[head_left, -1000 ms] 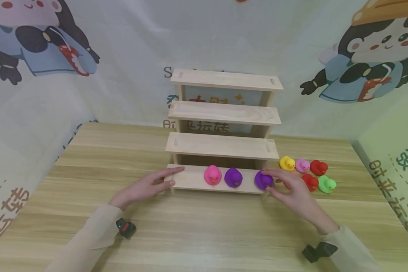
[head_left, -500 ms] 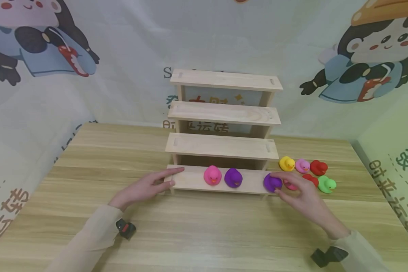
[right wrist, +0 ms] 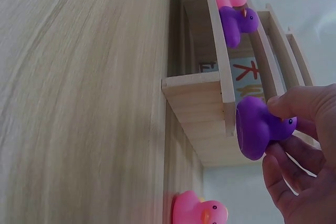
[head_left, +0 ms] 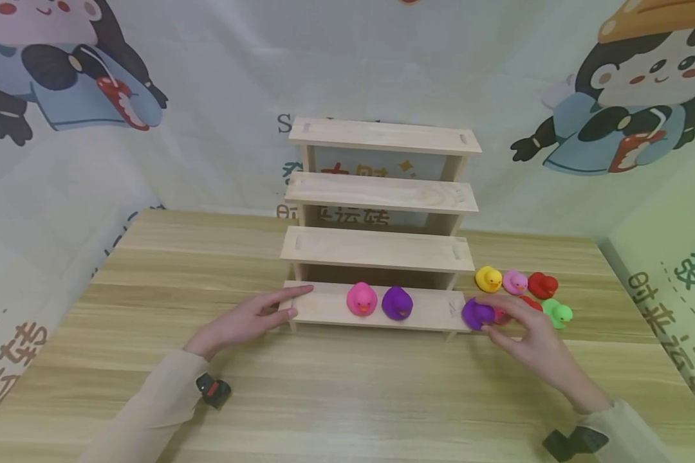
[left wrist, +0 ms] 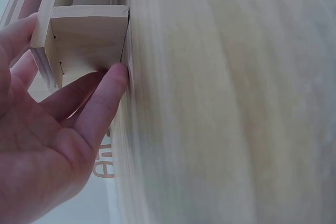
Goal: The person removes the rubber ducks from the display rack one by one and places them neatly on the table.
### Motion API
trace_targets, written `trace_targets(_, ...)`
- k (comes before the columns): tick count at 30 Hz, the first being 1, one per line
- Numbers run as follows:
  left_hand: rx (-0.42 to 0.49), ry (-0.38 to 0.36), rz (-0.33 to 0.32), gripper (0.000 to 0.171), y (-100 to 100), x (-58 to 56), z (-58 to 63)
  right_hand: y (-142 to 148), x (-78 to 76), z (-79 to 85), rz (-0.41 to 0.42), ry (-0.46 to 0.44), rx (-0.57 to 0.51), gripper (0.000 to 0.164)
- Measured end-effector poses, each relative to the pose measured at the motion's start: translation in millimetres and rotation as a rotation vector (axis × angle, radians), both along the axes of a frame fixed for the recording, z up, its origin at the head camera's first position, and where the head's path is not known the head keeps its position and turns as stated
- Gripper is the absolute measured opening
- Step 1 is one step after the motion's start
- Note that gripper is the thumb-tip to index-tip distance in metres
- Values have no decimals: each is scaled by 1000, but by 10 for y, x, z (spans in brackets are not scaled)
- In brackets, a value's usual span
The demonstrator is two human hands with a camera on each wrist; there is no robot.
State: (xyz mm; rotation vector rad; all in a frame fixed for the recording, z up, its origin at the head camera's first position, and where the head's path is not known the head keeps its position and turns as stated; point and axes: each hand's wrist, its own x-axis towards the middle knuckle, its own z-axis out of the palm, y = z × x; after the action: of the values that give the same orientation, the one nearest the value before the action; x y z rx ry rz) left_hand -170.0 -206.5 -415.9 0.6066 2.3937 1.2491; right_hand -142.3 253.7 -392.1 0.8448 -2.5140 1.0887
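My right hand pinches a purple rubber duck just past the right end of the lowest step. In the right wrist view, my thumb presses on the purple duck, which is beside the step's end, above table level. My left hand rests at the left end of the wooden step shelf, fingers extended. In the left wrist view, its fingertips lie against the step's side panel. A pink duck and another purple duck sit on the lowest step.
Right of the shelf several ducks are grouped on the table: a yellow duck, a light pink duck, red ones and a green duck. My right hand partly hides the group. A printed cloth hangs behind the shelf.
My right hand has carried the purple duck rightward off the lowest step's right end, toward the grouped ducks. The left hand and the two ducks on the step have stayed put.
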Motion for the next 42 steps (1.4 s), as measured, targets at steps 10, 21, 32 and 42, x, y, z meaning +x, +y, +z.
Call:
trace_targets(10,-5,-1,4,50,-8,2,-4,114,39,-32,-14,6,-8,53)
trace_targets(21,-1,7,-3,51,-3,7,3,254,81,-149,-60,26,23,52)
trace_targets(32,-10,2,3,51,-2,12,5,334,112,-230,-66,37,53,49)
trace_targets(42,-3,-2,-3,51,-7,24,13,405,141,-305,-38,-51,60,52)
